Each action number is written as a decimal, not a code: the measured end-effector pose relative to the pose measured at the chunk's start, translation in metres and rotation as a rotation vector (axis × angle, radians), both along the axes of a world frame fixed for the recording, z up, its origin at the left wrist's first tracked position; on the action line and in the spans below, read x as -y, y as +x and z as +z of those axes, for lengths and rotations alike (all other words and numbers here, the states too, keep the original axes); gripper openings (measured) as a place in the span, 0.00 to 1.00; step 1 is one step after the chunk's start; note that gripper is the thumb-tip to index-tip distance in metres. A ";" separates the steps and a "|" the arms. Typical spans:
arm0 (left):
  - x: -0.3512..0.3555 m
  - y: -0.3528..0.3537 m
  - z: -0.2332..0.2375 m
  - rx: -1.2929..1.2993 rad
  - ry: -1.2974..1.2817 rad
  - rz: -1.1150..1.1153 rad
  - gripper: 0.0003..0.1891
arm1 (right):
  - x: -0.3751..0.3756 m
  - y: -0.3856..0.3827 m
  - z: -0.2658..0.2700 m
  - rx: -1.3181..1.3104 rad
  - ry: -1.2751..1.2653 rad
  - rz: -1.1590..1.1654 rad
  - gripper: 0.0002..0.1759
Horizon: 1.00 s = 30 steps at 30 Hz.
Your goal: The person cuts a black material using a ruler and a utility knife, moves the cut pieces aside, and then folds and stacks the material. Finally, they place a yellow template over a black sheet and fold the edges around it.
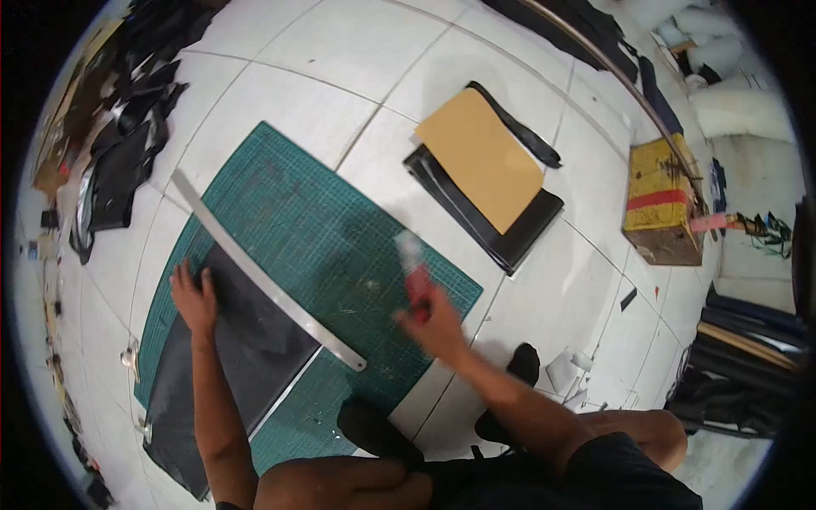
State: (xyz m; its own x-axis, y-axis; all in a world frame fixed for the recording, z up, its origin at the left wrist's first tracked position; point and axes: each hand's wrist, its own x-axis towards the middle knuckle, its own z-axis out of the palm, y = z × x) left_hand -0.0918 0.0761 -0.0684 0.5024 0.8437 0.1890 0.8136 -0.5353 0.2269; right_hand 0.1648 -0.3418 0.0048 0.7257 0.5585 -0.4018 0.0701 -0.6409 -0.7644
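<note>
My left hand (195,297) lies with fingers spread on a black sheet (246,327), which looks like leather or vinyl, at the left. Across the sheet's upper edge runs a long steel ruler (270,287), and both rest on a green cutting mat (340,246). Over the mat's right part, my right hand (438,323) is closed around a red-handled tool (415,276). Its pale, silvery end points away from me; motion blur hides its exact kind. The tool is apart from the ruler and the sheet.
Beyond the mat, a tan board (484,157) lies on folded black material (510,246) on the white tiled floor. A yellow box (659,204) stands at the right under a metal bar (608,59). Black scraps (123,170) lie at the far left. My feet (374,429) are near the mat's front edge.
</note>
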 end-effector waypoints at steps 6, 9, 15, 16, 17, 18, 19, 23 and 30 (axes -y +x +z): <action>0.025 -0.003 -0.017 -0.255 -0.134 0.089 0.37 | -0.051 -0.109 -0.026 0.256 -0.027 0.450 0.28; 0.029 -0.004 -0.028 -0.172 -0.110 0.086 0.38 | -0.057 -0.108 -0.030 0.265 -0.006 0.538 0.25; 0.024 -0.009 -0.023 0.091 -0.274 0.083 0.37 | -0.041 -0.128 -0.037 0.189 0.186 0.541 0.26; 0.023 -0.012 -0.022 0.177 -0.307 0.078 0.37 | -0.038 -0.136 -0.037 0.160 0.180 0.549 0.27; 0.024 -0.014 -0.022 0.314 -0.314 0.070 0.37 | -0.038 -0.143 -0.037 0.138 0.179 0.557 0.28; 0.024 -0.012 -0.018 0.343 -0.308 0.081 0.37 | -0.035 -0.149 -0.037 0.095 0.165 0.575 0.27; 0.024 -0.011 -0.014 0.373 -0.302 0.092 0.37 | -0.033 -0.156 -0.037 0.053 0.151 0.593 0.27; 0.023 0.005 0.011 0.174 -0.089 -0.084 0.32 | -0.024 -0.159 -0.044 0.034 0.065 0.651 0.27; -0.012 0.055 0.031 -0.179 -0.132 -0.192 0.20 | -0.016 -0.122 -0.025 -0.110 -0.029 0.604 0.29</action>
State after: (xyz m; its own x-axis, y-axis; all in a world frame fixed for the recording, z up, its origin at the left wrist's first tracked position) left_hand -0.0364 0.0884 -0.0373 0.6704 0.7416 -0.0221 0.7340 -0.6586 0.1661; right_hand 0.0432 -0.3261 -0.0206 0.2379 0.8457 -0.4776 0.3496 -0.5334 -0.7703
